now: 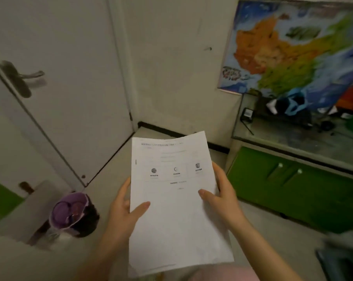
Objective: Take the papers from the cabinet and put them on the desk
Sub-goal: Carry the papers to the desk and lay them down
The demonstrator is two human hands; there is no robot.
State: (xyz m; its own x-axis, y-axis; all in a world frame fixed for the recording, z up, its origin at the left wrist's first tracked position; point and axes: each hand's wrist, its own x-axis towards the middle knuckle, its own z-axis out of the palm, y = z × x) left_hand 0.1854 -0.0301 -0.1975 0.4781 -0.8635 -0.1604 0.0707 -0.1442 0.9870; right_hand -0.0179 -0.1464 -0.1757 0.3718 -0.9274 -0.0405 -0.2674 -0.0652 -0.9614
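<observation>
Holding a stack of papers (177, 199) in both hands, clear of any surface, above the floor (110, 179). Left hand (124, 209) closed on the left edge of the stack: thumb laid across the top sheet, fingers wrapped underneath and out of sight. Right hand (222, 191) closed on the right edge, slightly farther up the sheet than the left: thumb pressed flat on the printed face, fingers curled behind. Top sheet facing up, with printed lines and three small round figures across its upper half; text too blurred to read. Lower sheet edges fanned slightly below the grip, near the bottom of the view.

Beyond the far edge of the stack: a white door (60, 78) with a lever handle (23, 78), meeting a white wall at the corner. Left of the left hand, on the floor: a dark bin (76, 216) with a purple liner and some contents, possibly packaging. Right of the right hand: a low cabinet (293, 189) with green doors, both apparently closed, carrying a glass tank (293, 126) on top. Above the tank, fixed to the wall: a coloured map (293, 45).
</observation>
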